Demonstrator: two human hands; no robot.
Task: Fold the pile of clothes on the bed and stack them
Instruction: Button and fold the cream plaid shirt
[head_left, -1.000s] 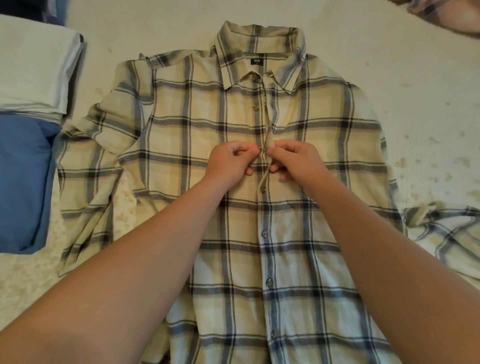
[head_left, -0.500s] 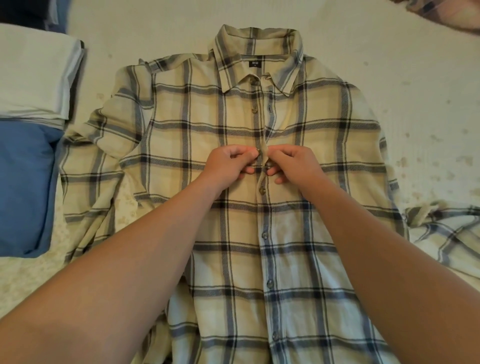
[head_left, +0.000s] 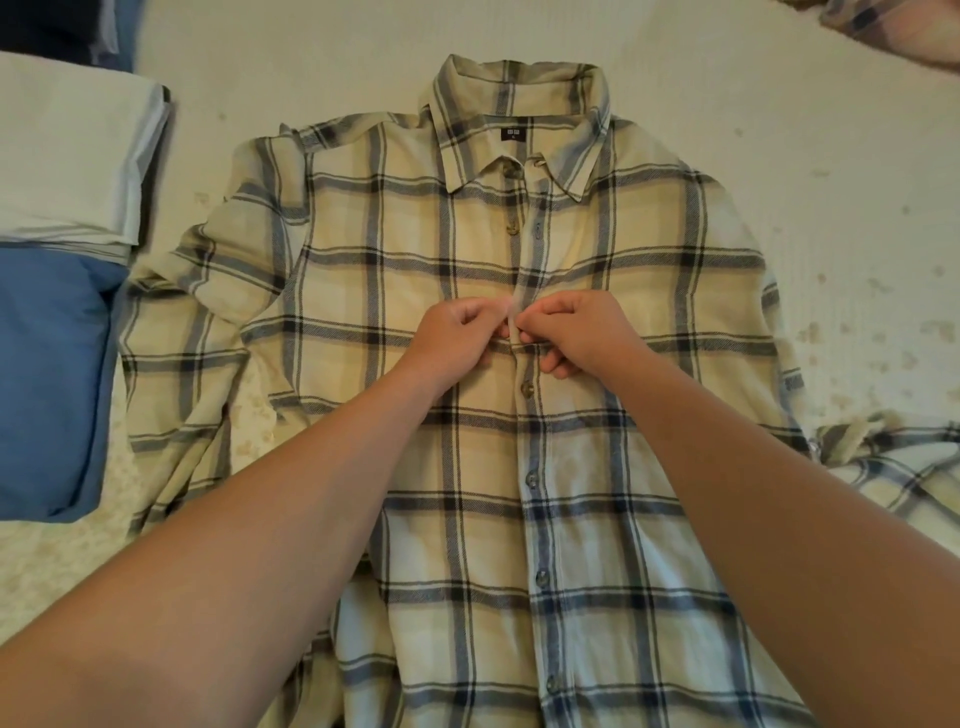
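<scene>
My left hand (head_left: 457, 338) and right hand (head_left: 576, 332) both pinch the button placket at mid-chest of the cream-and-navy plaid flannel shirt (head_left: 363, 291) lying flat beneath them.

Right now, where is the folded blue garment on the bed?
In the head view the folded blue garment lies at the far left edge, just below the folded white stack and beside the plaid shirt sleeve.
</scene>
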